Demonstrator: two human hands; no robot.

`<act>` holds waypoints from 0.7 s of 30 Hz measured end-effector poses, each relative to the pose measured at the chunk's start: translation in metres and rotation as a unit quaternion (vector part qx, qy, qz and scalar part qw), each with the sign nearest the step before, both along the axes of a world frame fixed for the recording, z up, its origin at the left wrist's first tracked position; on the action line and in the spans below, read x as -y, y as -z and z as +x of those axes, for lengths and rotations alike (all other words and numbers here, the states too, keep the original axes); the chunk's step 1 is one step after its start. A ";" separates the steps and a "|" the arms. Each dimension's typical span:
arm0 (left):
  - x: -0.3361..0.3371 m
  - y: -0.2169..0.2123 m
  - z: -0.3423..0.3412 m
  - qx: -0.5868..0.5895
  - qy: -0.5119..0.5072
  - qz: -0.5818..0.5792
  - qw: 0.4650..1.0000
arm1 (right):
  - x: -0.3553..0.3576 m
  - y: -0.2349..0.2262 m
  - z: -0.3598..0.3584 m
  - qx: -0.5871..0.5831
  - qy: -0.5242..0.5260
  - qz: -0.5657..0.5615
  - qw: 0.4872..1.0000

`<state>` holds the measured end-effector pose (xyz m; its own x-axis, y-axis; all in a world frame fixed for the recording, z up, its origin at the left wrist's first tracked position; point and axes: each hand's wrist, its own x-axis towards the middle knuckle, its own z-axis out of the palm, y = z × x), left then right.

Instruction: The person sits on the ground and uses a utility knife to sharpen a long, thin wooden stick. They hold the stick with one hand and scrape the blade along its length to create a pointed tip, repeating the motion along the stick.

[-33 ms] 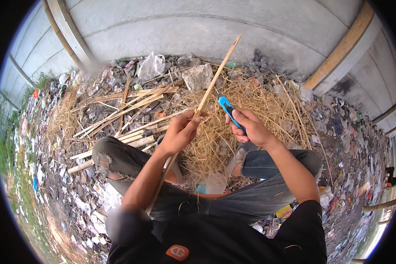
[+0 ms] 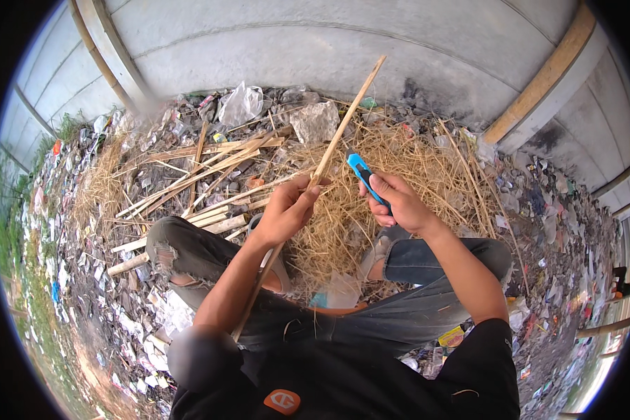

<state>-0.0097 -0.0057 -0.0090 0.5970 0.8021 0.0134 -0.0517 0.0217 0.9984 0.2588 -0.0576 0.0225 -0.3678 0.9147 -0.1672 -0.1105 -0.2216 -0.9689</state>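
Note:
My left hand (image 2: pixel 288 210) is closed around a long, thin bamboo strip (image 2: pixel 346 119). The strip slants from my lap, beneath my left forearm, up toward the wall at the far side. In my right hand (image 2: pixel 400 202) is a blue and black box cutter (image 2: pixel 364 175), its head pointing up and left, close to the strip but apart from it. My thumb lies along the cutter's body. A heap of dry, curly shavings (image 2: pixel 399 164) spreads on the ground below both hands, between my feet.
Several split bamboo strips (image 2: pixel 210 171) lie in a loose pile to the left. A rough stone block (image 2: pixel 315 123) sits near the grey wall (image 2: pixel 315 59). Plastic litter covers the ground around. A bamboo post (image 2: pixel 539 77) leans at the wall's right side.

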 end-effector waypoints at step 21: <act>-0.004 0.007 -0.003 0.020 0.006 -0.020 1.000 | 0.000 0.000 -0.007 0.011 0.001 0.020 1.000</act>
